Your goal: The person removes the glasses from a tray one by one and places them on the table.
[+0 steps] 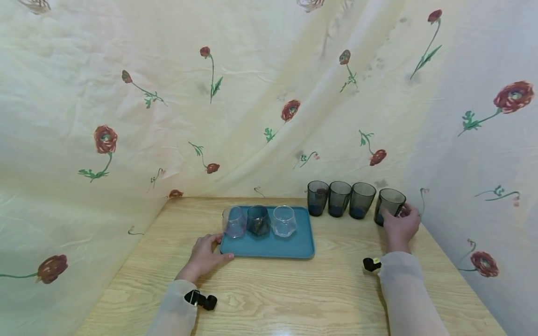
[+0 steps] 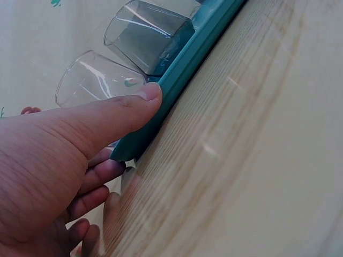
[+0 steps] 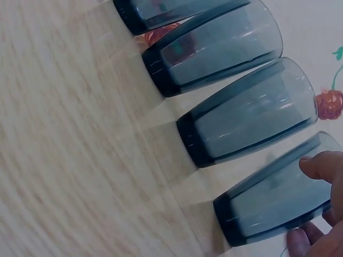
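Observation:
At the right end of a row, my right hand holds a smoky grey tumbler, thumb on its near side and fingers round its far right side. The tumbler stands upright, its base at the table top. My left hand grips the front left corner of a blue tray; the thumb lies on the front rim and the fingers reach round the left side. On the tray stand three small faceted glasses: a pinkish one, a dark grey one and a clear one.
Three more smoky tumblers stand upright left of the held one: a near one, a middle one and a far left one, behind the tray's right side. A flowered cloth hangs behind the wooden table and at both sides.

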A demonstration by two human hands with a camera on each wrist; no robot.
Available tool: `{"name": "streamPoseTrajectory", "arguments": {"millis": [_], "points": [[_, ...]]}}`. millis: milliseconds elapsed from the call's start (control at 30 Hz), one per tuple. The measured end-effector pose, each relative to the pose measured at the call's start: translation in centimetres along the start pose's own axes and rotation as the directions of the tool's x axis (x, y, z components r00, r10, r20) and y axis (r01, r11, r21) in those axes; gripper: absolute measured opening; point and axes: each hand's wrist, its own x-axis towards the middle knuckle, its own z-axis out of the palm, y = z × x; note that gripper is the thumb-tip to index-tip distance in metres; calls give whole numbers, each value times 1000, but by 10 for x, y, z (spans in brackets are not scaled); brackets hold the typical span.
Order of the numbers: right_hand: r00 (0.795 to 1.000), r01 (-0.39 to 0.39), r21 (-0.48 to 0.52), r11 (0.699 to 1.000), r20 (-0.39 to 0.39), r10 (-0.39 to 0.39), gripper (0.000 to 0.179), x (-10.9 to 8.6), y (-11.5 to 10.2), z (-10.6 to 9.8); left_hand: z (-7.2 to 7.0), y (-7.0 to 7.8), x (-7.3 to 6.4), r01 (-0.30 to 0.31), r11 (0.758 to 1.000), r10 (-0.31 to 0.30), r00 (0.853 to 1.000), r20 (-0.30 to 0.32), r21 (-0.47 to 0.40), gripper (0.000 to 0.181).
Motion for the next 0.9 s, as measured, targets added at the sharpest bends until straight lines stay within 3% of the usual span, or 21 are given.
{"name": "streamPoseTrajectory", "arguments": {"millis": [567,900], "points": [[1000,0,45,999,11,-1,70,6,15,7,1,-3,1,-18,1000,18,1000,-2,4,81],[997,-74,146,987,39,69,64,6,15,7,1,-3,1,-28,1000,28,1000,-2,7,81]]}}
